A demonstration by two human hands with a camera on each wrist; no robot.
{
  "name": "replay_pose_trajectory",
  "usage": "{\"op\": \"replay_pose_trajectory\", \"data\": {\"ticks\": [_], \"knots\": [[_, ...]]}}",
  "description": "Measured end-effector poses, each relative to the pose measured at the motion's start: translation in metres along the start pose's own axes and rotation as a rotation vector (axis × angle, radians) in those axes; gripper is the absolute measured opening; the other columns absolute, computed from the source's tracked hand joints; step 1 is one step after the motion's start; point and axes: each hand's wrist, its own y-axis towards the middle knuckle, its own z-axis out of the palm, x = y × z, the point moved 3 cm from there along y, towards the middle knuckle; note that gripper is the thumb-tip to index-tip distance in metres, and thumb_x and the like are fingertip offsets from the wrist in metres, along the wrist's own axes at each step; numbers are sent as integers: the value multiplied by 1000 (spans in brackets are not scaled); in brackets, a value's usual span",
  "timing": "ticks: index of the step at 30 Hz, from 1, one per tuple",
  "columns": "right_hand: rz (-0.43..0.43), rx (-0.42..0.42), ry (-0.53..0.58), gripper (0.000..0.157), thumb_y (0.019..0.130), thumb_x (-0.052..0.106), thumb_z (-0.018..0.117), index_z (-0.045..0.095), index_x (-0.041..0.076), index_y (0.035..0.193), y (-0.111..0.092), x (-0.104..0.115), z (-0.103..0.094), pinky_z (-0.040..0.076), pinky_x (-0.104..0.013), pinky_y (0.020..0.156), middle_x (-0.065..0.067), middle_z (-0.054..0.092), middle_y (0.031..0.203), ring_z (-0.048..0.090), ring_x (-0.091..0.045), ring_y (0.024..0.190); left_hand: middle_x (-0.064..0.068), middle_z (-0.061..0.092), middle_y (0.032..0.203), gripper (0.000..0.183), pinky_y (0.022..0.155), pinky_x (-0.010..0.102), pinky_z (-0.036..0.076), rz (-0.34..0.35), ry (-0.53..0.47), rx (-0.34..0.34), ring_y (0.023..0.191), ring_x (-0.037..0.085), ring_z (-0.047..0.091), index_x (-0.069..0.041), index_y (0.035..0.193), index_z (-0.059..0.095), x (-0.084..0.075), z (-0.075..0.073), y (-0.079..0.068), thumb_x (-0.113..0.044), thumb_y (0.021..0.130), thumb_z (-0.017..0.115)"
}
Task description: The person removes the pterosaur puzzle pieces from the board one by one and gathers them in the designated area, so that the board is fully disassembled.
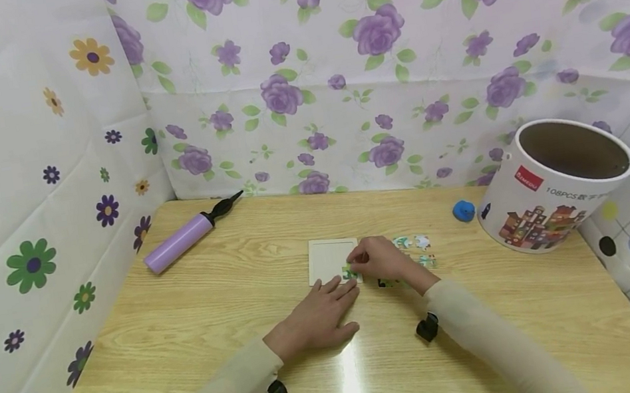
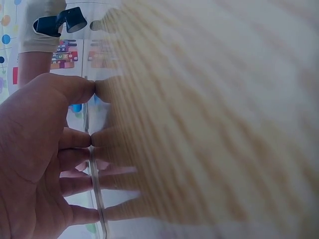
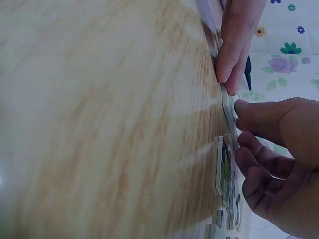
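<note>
A square cream puzzle tray (image 1: pixel 324 263) lies flat on the table. In its lower right corner is a green jigsaw piece (image 1: pixel 348 273). My right hand (image 1: pixel 381 258) bends over that corner, thumb and curled fingers at the piece; the right wrist view shows the thumb (image 3: pixel 264 119) low against the tray's edge (image 3: pixel 228 117). Palm down, my left hand (image 1: pixel 322 316) rests on the table with fingers spread, fingertips at the tray's near edge. Further jigsaw pieces (image 1: pixel 421 242) lie right of the tray, partly hidden by the right hand and wrist.
A purple hand pump (image 1: pixel 179 244) with a black nozzle lies at the back left. At the back right stand a blue toy duck (image 1: pixel 464 210) and a large white bucket (image 1: pixel 535 212). Patterned cloth walls (image 1: pixel 306 130) enclose the wooden table (image 1: pixel 199 320).
</note>
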Motion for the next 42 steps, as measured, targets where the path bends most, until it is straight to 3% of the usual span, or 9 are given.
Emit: {"op": "replay_pose_trajectory", "data": {"ticks": [10, 23, 33, 42], "knots": [[-6, -13, 1, 15, 94, 17, 76, 77, 11, 107, -2, 2, 1, 54, -28, 71, 4, 69, 90, 61, -8, 79, 5, 29, 167, 70, 117, 59, 32, -2, -6, 6, 153, 33, 30, -11, 161, 35, 1, 0, 0, -53, 105, 44], [8, -83, 140, 6, 96, 18, 73, 72, 19, 102, -10, -5, -8, 55, -31, 72, 7, 70, 91, 65, -9, 81, 5, 21, 170, 73, 118, 59, 32, 4, -3, -2, 153, 33, 28, -10, 162, 29, 1, 2, 0, -53, 105, 45], [-5, -159, 149, 17, 97, 19, 72, 72, 11, 112, -39, -8, -38, 54, -37, 81, 1, 71, 99, 66, -16, 91, 8, 23, 169, 77, 122, 54, 27, -30, 11, 14, 154, 28, 27, -7, 162, 27, 3, 3, 0, -56, 105, 42], [35, -209, 90, 15, 96, 21, 73, 75, 11, 107, -67, -27, -60, 55, -35, 74, 4, 72, 91, 66, -14, 83, 6, 24, 169, 77, 123, 52, 25, -33, 14, 12, 155, 27, 26, -8, 162, 27, 3, 2, -2, -57, 105, 41]]}}
